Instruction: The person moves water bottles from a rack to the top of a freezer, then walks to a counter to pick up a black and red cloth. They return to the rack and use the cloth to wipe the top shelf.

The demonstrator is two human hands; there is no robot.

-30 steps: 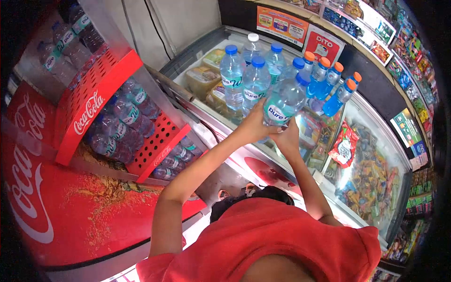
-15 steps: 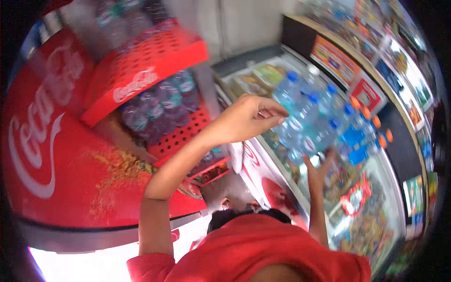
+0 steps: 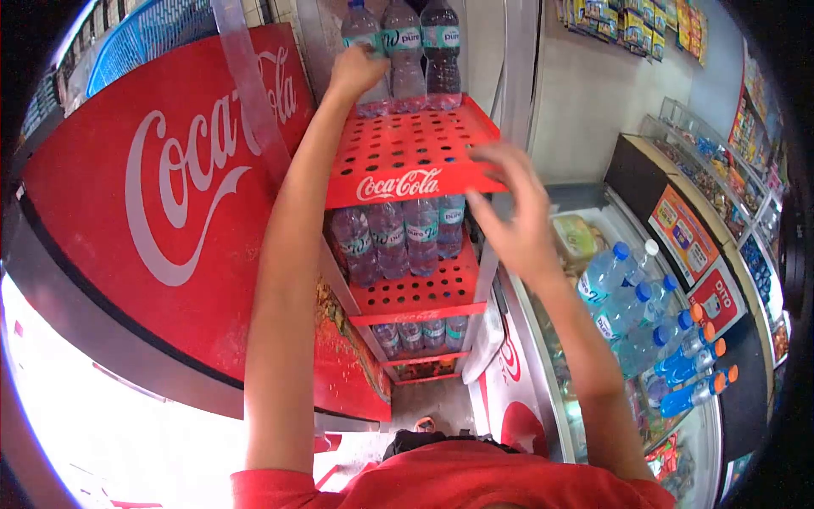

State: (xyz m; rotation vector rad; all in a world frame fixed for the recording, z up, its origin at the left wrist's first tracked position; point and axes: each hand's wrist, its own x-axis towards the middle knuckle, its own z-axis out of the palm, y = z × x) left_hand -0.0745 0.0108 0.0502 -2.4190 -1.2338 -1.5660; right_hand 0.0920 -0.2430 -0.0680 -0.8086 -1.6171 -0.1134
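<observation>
My left hand [image 3: 358,73] reaches up to the top shelf, its fingers around the side of a clear water bottle [image 3: 362,27] with a blue cap. This bottle is upright at the left end of the front row, beside two more bottles [image 3: 405,53] with green-and-white labels. At the right front corner of the red top shelf [image 3: 381,153], my right hand [image 3: 519,212] is raised, slightly blurred. Its thumb and fingers are spread with nothing between them. On the shelf below, several similar bottles [image 3: 390,237] stand in rows.
To the right, several water bottles [image 3: 623,297] and blue drinks with orange caps [image 3: 691,369] stand on a glass-topped freezer [image 3: 543,365]. A large red Coca-Cola panel [image 3: 203,178] flanks the rack on the left. Snack packets [image 3: 627,25] hang on the far wall.
The view has swung left from the freezer to the rack. My left hand has gone from above the freezer's bottles to the top-shelf bottle. My right hand has come up beside the shelf.
</observation>
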